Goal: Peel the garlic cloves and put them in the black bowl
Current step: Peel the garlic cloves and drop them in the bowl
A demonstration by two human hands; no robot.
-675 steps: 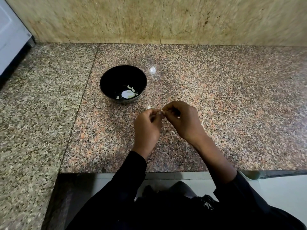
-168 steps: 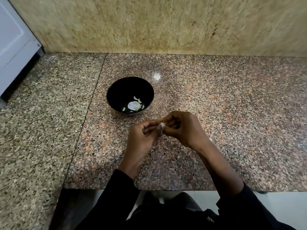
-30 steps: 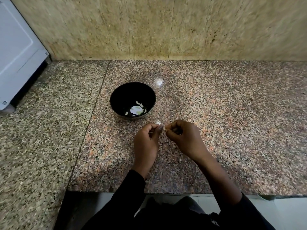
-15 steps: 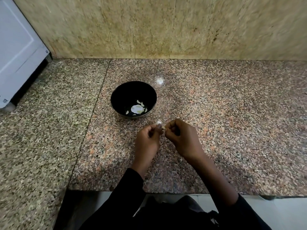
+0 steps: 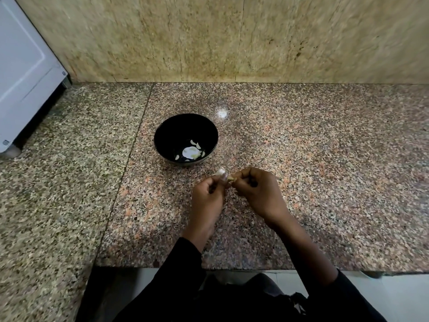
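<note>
Head view, only one. Speckled granite desk (image 5: 301,170) fills the middle of the frame, with a seam line running down the left of centre. Tan stone wall (image 5: 209,38) across the top. White appliance (image 5: 21,73) at the upper left edge, standing on the desk.

Black bowl (image 5: 162,135) sits on the desk just left of centre, upright. Inside it, toward the lower right of the bowl, a few pale peeled cloves (image 5: 194,143), plus a round white spot; cannot tell if that spot is garlic or glare.

Both hands are just below the bowl, at frame centre, close to each other with fingertips meeting. Left hand (image 5: 207,198) has its fingers curled, thumb and forefinger pinching a small garlic clove (image 5: 229,178). Right hand (image 5: 257,194) is also curled, its fingertips pinching the same clove from the right side. The clove is tiny and mostly hidden by fingers; only a tan tip shows between the two hands. Cannot tell how much skin is on it.

A white bit of garlic (image 5: 219,171) shows just above the left fingertips, near the bowl's lower rim; whether it lies on the desk or is held, cannot tell.

Black sleeves (image 5: 181,270) come in from the bottom of the frame. Pale floor (image 5: 394,296) at lower right below the desk edge.
</note>
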